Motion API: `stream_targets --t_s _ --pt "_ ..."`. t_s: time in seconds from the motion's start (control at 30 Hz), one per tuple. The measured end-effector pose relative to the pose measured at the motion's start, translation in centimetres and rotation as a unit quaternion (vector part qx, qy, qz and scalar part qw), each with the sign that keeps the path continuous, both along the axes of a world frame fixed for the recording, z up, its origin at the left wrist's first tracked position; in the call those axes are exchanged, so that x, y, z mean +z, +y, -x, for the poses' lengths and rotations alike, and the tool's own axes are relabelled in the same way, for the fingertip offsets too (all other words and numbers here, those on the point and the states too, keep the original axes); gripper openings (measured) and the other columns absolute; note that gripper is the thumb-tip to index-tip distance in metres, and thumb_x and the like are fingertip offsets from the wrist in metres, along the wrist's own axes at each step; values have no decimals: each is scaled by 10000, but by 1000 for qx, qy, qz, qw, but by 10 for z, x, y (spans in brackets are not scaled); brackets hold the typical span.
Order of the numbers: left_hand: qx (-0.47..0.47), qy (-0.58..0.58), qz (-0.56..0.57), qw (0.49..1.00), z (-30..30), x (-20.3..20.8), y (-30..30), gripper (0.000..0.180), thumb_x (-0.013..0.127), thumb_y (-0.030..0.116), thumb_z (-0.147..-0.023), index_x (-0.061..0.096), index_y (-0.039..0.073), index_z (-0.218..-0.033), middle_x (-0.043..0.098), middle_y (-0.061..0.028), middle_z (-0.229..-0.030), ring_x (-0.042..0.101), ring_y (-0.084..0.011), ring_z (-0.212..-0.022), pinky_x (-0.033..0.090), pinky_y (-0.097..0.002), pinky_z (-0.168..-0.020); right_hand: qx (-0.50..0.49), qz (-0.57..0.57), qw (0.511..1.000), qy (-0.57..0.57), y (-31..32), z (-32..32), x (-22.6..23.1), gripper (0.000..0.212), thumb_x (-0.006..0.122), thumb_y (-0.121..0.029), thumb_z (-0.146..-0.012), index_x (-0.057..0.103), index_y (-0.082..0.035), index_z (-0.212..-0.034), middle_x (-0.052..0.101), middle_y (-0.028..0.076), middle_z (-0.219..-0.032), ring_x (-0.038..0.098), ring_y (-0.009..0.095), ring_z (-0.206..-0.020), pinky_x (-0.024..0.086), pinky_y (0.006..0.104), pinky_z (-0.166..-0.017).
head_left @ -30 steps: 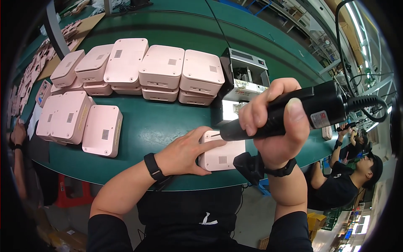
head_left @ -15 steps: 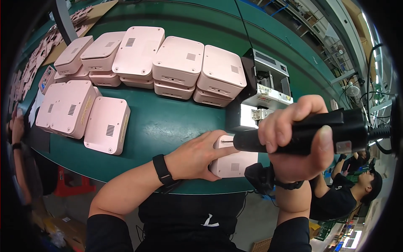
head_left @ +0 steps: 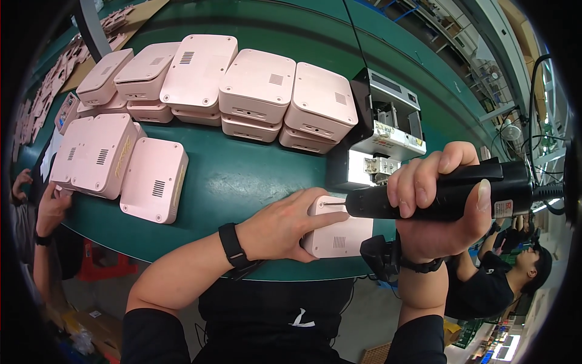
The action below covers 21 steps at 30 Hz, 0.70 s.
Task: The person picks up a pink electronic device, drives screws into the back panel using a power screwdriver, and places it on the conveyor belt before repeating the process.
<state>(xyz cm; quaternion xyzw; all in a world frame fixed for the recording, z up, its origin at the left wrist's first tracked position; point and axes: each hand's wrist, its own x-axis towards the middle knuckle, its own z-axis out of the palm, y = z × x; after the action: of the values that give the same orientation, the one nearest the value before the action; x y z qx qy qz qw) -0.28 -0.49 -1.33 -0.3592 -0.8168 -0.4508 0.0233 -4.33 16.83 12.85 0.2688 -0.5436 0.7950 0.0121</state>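
A pale pink plastic box-shaped housing (head_left: 344,240) with a small vent lies on the green bench close in front of me. My left hand (head_left: 280,224) grips its left side, thumb at the near edge and index finger across the top. In my right hand (head_left: 427,239) is a black electric screwdriver (head_left: 373,202), held level with fingers wrapped round its body. Its thin bit points left to the screw hole at the housing's far left corner; whether the tip sits in a screw is too small to tell.
Beyond my hands stands a screw feeder (head_left: 388,142). Stacked pink housings (head_left: 257,82) line the back; more (head_left: 154,182) stand at left. Another person's hand (head_left: 53,209) touches the leftmost housings. A red stool (head_left: 106,264) is below the bench; a co-worker (head_left: 497,279) is at right.
My right hand and the screwdriver have shifted slightly right. My left hand stays on the housing. At far left, another person's hand has come up to the grouped housings.
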Motion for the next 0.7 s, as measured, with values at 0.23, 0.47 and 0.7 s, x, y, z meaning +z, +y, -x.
stream_targets --t_s 0.23,0.47,0.7 --pt "27 45 -21 998 -1 13 -1 787 907 267 -592 576 135 -1293 485 -156 -1328 554 -353 -1177 510 -423 -952 -46 9 998 36 5 -5 13 443 497 -499 -937 451 -61 -985 480 29 -627 440 135 -456 409 295 -496" --pt "152 -4 -161 975 -11 14 10 574 865 212 -692 617 64 -1189 640 -123 -1122 640 -313 -1047 521 -392 -907 -28 78 997 -1 19 -21 29 503 557 -539 -904 452 -58 -1012 506 60 -654 482 179 -479 448 351 -531" --pt "159 89 -164 970 -7 8 14 234 750 57 -796 691 40 -1022 694 -100 -983 675 -270 -960 539 -363 -848 -31 54 998 16 16 -33 27 507 556 -543 -904 440 -58 -996 502 59 -648 484 180 -477 445 354 -523"
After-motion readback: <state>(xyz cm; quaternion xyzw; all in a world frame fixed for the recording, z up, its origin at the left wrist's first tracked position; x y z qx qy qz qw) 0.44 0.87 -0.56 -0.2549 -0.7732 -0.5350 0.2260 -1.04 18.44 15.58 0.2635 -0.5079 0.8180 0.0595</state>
